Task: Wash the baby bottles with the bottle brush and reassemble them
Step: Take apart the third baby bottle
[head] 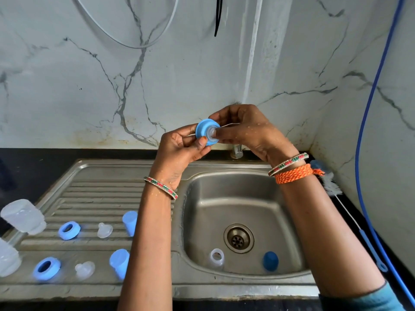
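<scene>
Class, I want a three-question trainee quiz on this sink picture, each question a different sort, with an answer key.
1. True or false: the left hand and right hand both hold the blue ring.
2. What lies in the sink? A) a clear bottle and blue cap B) the brush
3. Fill in: the clear teat sits in the ___.

Key: 1 true; 2 A; 3 ring.

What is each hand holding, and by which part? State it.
Left hand pinches the blue collar ring by its rim. Right hand pinches the clear nipple seated in the ring, at its tip.
</scene>
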Tool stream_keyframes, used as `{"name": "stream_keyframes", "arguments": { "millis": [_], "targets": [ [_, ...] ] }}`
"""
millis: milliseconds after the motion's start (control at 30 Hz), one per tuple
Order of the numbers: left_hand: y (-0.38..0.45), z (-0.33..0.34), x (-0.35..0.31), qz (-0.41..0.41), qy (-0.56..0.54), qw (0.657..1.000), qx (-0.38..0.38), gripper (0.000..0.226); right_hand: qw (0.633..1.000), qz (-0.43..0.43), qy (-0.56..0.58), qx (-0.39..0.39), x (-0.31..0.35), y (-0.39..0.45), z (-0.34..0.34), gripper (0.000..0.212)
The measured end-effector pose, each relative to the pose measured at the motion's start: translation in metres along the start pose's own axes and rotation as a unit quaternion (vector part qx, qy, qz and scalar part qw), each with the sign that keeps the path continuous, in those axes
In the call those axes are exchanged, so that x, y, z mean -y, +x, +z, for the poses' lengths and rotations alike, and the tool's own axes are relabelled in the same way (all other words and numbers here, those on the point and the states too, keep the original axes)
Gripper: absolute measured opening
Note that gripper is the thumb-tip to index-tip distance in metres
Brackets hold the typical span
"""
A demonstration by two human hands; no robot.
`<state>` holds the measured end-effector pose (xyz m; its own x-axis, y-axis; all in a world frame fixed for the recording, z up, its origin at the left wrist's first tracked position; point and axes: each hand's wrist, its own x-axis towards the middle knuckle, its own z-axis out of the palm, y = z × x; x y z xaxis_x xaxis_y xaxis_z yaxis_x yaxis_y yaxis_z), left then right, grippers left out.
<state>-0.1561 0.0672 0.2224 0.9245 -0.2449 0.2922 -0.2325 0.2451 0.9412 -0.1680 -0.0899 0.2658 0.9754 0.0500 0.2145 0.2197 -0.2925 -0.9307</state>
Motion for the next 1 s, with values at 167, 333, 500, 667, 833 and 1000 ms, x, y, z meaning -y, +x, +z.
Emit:
{"name": "stream_keyframes", "arguments": {
  "millis": [167, 333, 500, 667, 833, 1000],
  "targets": [
    [-0.001, 0.001, 0.001, 0.001, -0.003, 1.0, 0.0, 0.034, 0.998, -0.01, -0.047, -0.036, 0.002, 0.0, 0.004, 0.026],
    [-0.001, 0.002, 0.002, 0.005, -0.006, 1.0, -0.004, 0.032, 0.995, -0.018, -0.085, -0.053, 0.004, 0.002, 0.008, 0.027],
    [0.0, 0.006, 0.002, -0.001, 0.003, 1.0, 0.0, 0.026, 0.991, -0.021, -0.103, -0.086, 0.001, 0.003, 0.01, 0.025],
    [-0.001, 0.008, -0.001, -0.024, 0.011, 1.0, 0.003, 0.019, 0.992, -0.002, -0.075, -0.1, -0.003, 0.002, 0.01, 0.024],
    [0.001, 0.017, -0.002, -0.038, 0.027, 0.996, -0.08, 0.01, 0.995, -0.003, -0.068, -0.068, -0.005, 0.002, 0.008, 0.025],
    [0.005, 0.031, 0.002, -0.027, 0.056, 0.987, -0.146, 0.009, 0.999, -0.007, -0.033, -0.019, -0.007, -0.002, 0.001, 0.026]
  ]
}}
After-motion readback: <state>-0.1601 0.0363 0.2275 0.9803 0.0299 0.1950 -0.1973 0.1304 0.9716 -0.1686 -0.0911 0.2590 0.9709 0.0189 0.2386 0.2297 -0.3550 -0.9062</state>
